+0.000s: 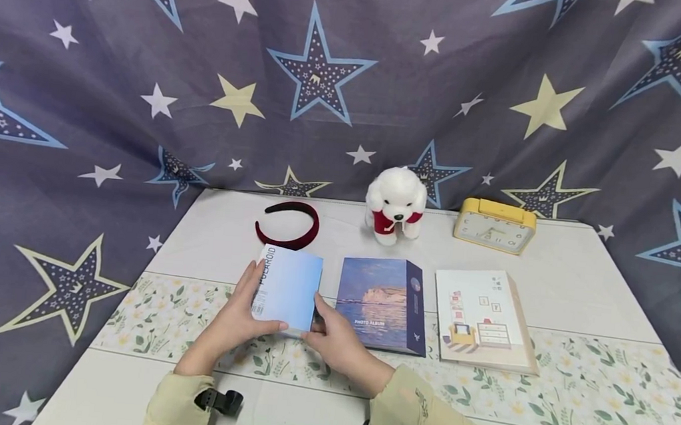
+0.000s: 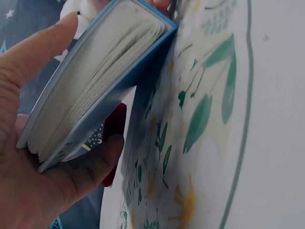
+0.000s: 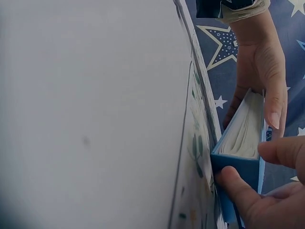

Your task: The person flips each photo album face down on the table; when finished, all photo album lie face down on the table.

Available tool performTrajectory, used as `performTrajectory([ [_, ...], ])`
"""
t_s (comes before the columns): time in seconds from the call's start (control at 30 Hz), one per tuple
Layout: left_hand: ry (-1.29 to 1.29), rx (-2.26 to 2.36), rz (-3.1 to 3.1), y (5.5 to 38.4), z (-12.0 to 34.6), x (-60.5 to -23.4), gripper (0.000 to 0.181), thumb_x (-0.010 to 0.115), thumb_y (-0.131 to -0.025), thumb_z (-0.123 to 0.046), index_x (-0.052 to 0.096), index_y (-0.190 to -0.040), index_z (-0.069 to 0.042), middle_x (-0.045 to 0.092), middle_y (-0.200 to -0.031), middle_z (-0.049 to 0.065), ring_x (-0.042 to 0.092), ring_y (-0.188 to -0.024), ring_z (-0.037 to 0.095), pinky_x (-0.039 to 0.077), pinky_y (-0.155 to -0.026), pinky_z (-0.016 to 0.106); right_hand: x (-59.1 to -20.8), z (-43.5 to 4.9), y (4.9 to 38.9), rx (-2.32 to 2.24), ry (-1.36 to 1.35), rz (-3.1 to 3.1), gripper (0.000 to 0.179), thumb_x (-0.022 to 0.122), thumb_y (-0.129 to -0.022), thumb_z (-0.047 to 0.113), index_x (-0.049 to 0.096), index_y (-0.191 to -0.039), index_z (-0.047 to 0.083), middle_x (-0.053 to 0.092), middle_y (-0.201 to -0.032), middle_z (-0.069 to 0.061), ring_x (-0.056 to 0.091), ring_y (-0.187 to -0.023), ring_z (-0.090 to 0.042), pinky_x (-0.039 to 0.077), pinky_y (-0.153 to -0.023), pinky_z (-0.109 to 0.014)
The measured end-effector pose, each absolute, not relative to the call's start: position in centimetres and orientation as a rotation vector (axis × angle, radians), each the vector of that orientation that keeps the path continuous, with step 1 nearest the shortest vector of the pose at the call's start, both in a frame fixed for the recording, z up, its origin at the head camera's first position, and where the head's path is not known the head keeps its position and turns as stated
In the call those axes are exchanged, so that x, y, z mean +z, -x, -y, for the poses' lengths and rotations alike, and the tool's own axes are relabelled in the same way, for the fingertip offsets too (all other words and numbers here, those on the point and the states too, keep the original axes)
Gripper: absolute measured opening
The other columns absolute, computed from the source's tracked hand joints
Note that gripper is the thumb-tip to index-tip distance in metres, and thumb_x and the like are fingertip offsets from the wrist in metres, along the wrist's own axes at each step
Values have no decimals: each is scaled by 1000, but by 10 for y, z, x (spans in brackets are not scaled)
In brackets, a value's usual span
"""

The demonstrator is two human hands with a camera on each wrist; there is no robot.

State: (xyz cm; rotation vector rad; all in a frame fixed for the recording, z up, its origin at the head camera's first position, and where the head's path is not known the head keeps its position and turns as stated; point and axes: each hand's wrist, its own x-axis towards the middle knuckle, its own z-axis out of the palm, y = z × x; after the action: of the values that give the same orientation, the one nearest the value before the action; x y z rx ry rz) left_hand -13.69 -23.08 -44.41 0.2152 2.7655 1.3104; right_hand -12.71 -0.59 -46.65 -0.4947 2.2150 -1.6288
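Observation:
A light-blue album marked POLAROID [image 1: 291, 287] lies between my two hands at the left of the table. My left hand [image 1: 237, 319] grips its left edge, thumb on the front cover and fingers around the side. At the lower right corner, my right hand [image 1: 339, 342] holds the spine side between thumb and fingers. In the left wrist view the album's page edges [image 2: 95, 81] face the camera, and one long side stands raised off the flowered table. The right wrist view shows the blue spine [image 3: 238, 168] with my right fingertips on it.
A dark red headband [image 1: 305, 240] lies just behind the album. To the right are a purple-blue photo album [image 1: 375, 302] and a white illustrated album [image 1: 482, 324]. A white plush dog [image 1: 398, 197] and a yellow clock [image 1: 495, 226] stand at the back, before a star-patterned curtain [image 1: 346, 146].

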Motion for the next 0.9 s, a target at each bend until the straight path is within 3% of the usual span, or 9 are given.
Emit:
performTrajectory([
  [0.13, -187, 1243, -2756, 137, 232, -444, 126, 89, -66, -40, 7, -159, -18, -8, -160, 22, 4, -143, 51, 18, -107, 69, -467, 5, 128, -1609, 496, -2259, 73, 63, -94, 8, 22, -155, 4, 42, -146, -21, 60, -95, -13, 50, -71, -25],
  [0.27, -174, 1167, -2771, 137, 233, -444, 122, 88, -66, -44, 13, -158, -17, -5, -160, 23, 8, -142, 53, 22, -105, 70, -466, 4, 128, -1591, 524, -2286, 70, 61, -96, 9, 23, -155, 5, 61, -113, -14, 56, -75, -10, 47, -64, -25],
  [0.37, -170, 1120, -2775, 137, 234, -445, 118, 87, -67, -47, 18, -158, -16, -4, -160, 24, 10, -141, 53, 23, -104, 71, -467, 4, 128, -1577, 545, -2302, 69, 60, -97, 10, 23, -155, 7, 60, -93, -5, 52, -68, -9, 46, -61, -26],
  [0.63, -188, 1124, -2747, 139, 239, -450, 111, 86, -70, -44, 23, -156, -14, 1, -159, 26, 12, -142, 51, 22, -106, 68, -469, 5, 127, -1584, 536, -2320, 65, 59, -97, 10, 28, -154, 9, 63, -116, -12, 60, -82, -9, 50, -68, -26],
  [0.77, -202, 1116, -2739, 139, 241, -452, 104, 84, -74, -39, 25, -155, -11, 4, -158, 29, 15, -141, 51, 21, -108, 66, -469, 6, 126, -1584, 530, -2327, 63, 59, -97, 10, 31, -153, 11, 64, -116, -11, 63, -88, -10, 50, -72, -27],
  [0.9, -207, 1078, -2738, 138, 242, -452, 100, 83, -76, -36, 27, -155, -10, 4, -158, 30, 13, -141, 53, 19, -107, 68, -467, 6, 125, -1589, 535, -2317, 62, 60, -97, 11, 33, -153, 10, 59, -130, -15, 63, -97, -15, 52, -81, -30],
])
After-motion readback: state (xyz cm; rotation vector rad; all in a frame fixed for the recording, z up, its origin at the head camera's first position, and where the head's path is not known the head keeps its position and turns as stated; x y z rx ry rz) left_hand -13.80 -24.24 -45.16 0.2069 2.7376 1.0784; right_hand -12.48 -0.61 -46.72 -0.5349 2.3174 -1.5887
